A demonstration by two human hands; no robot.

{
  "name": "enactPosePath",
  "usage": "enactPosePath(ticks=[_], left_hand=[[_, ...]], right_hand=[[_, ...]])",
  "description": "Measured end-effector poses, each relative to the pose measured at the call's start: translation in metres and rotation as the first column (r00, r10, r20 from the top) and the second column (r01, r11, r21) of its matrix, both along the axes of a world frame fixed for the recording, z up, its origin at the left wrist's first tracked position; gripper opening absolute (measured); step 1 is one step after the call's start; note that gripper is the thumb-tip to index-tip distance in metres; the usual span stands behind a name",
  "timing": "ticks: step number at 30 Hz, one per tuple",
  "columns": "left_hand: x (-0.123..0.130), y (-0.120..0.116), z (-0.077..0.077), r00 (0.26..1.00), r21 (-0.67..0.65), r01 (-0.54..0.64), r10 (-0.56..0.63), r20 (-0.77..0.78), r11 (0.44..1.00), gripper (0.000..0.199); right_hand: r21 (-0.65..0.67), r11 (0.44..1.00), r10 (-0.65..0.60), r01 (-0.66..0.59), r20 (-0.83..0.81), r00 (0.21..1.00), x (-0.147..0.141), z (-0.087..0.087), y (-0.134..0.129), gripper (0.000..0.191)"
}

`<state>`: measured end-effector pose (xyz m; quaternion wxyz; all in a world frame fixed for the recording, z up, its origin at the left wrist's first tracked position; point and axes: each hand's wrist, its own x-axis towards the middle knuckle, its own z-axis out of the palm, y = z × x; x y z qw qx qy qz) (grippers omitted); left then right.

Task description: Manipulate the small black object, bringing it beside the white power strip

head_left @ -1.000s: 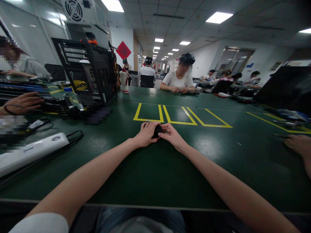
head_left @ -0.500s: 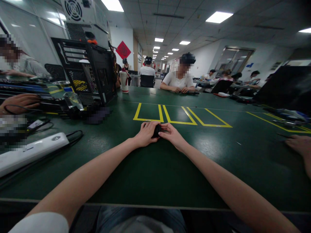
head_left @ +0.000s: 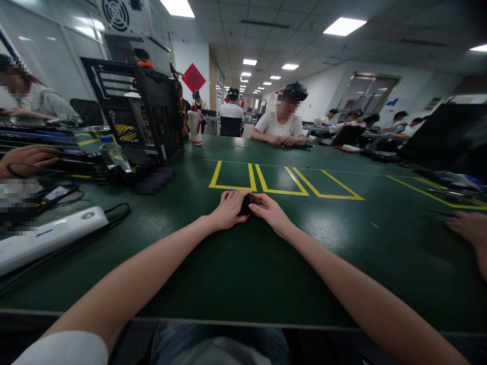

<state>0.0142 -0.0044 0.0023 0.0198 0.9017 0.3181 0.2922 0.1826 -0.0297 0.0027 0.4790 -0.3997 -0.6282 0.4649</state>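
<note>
A small black object (head_left: 245,205) is between my two hands on the green table (head_left: 243,263), close to the yellow tape outlines (head_left: 279,192). My left hand (head_left: 229,209) is wrapped round its left side, fingers over the top and thumb low. On the other side, my right hand (head_left: 269,210) has its fingertips and thumb pressed to the object's right edge. What exactly the object is cannot be made out, as my fingers cover much of it.
Left: a white power strip (head_left: 53,237), a black computer case (head_left: 152,111), a plastic bottle (head_left: 114,153) and another person's hand (head_left: 32,159). A cup (head_left: 195,128) stands farther back. A person (head_left: 279,124) sits opposite. Another hand (head_left: 470,225) is at the right edge.
</note>
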Motion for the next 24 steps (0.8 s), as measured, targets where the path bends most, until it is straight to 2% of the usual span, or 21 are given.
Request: enactPosePath(ticks=[8, 13, 16, 20, 24], left_hand=[[0.0002, -0.0014, 0.0015, 1.000, -0.016, -0.003, 0.003, -0.002, 1.000, 0.058], [0.0005, -0.0016, 0.0015, 1.000, -0.020, 0.000, 0.000, 0.003, 1.000, 0.059], [0.0003, -0.0009, 0.0005, 1.000, -0.016, -0.004, 0.004, 0.003, 1.000, 0.060], [-0.0004, -0.0006, 0.0004, 1.000, -0.004, -0.004, 0.004, -0.006, 1.000, 0.059], [-0.0005, -0.0013, 0.0016, 1.000, -0.008, 0.000, 0.000, -0.008, 1.000, 0.059]], right_hand=[[0.046, 0.999, -0.003, 0.004, -0.015, 1.000, -0.0021, 0.0030, -0.0057, 0.023], [-0.004, 1.000, -0.028, 0.028, -0.007, 1.000, 0.0004, -0.0019, -0.0006, 0.031], [-0.045, 0.999, -0.003, 0.003, 0.002, 1.000, 0.0021, -0.0033, 0.0017, 0.033], [-0.006, 0.999, 0.040, -0.040, -0.034, 0.999, 0.0020, -0.0009, 0.0000, 0.034], [-0.014, 1.000, 0.010, -0.011, -0.055, 0.998, 0.0001, 0.0007, -0.0020, 0.029]])
